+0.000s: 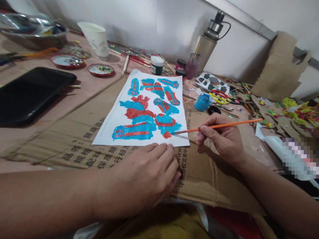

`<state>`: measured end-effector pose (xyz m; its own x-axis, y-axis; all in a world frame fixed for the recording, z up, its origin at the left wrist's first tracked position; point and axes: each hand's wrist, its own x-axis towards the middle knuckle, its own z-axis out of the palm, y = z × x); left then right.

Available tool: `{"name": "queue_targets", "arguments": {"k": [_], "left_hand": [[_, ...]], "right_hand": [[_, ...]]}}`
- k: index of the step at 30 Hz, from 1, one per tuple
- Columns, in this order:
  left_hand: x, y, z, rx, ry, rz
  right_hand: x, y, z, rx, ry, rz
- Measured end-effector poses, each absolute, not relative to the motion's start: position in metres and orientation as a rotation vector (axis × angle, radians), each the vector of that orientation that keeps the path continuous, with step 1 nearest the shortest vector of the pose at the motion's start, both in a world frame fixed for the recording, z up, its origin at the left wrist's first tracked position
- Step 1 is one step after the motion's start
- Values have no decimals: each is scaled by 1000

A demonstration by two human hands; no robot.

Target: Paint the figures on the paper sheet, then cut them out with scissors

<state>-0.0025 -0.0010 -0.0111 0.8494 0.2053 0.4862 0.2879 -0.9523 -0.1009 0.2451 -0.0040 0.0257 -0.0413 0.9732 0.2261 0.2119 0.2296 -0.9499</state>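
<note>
My right hand (220,137) pinches an orange-handled paintbrush (224,125) between thumb and fingers. The bristles touch the blue paint near the lower right of a white sheet of paper (104,132). Blue and red painted shapes (138,129) cover much of that sheet. At its near edge lies my left hand (154,169), palm down, fingers loosely bent and resting on the paper and cardboard, holding nothing that shows. A flattened cardboard piece (82,113) with printed characters lies beneath the sheet. Just beyond my right hand stands an uncapped blue paint jar (203,101).
Behind the paper stand a green paint jar (157,65), dark-lidded red jars (181,64), a paper cup (96,39) and a tall bottle (210,38). A black tablet-like device (35,93) lies left. Scissors (218,96) and scraps lie right, near upright cardboard (280,68).
</note>
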Motion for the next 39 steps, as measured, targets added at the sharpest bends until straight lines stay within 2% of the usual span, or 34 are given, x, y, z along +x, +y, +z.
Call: {"name": "queue_targets", "arguments": {"k": [10, 32, 39], "left_hand": [[-3, -1, -9, -2846, -364, -713], [-2, 0, -9, -2850, -359, -681], [-2, 0, -8, -2837, -375, -681]], "right_hand": [[248, -1, 24, -1193, -1400, 1064], [250, 4, 23, -1202, -1452, 944], [258, 2, 29, -1101, -1579, 799]]}}
